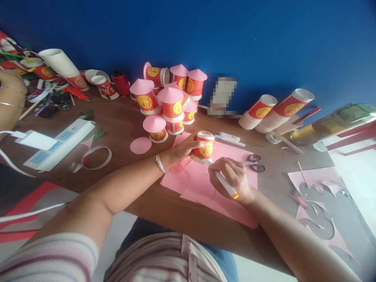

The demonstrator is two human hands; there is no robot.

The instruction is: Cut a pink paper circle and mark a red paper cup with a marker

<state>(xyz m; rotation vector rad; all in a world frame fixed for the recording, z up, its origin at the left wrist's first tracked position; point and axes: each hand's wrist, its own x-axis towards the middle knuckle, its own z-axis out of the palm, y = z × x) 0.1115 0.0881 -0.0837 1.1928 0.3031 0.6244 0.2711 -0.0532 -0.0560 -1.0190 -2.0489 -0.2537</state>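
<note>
As left hand (pixel 186 149) grips cup (pixel 207 149) | right hand (pixel 231 176) holds marker (pixel 225 184) alongside

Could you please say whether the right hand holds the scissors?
No, the right hand holds a pen, while the scissors lie beside that hand.

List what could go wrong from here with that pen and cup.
1. The left hand steadies the cup on pink paper; if it slips, the pen might stray and leave a mark on the cup.
2. The scissors lie right beside the right hand, so a careless move might bump them.
3. Pink-topped cups stand close together beyond the left hand, at least one atop another; a knock could topple them.
</note>
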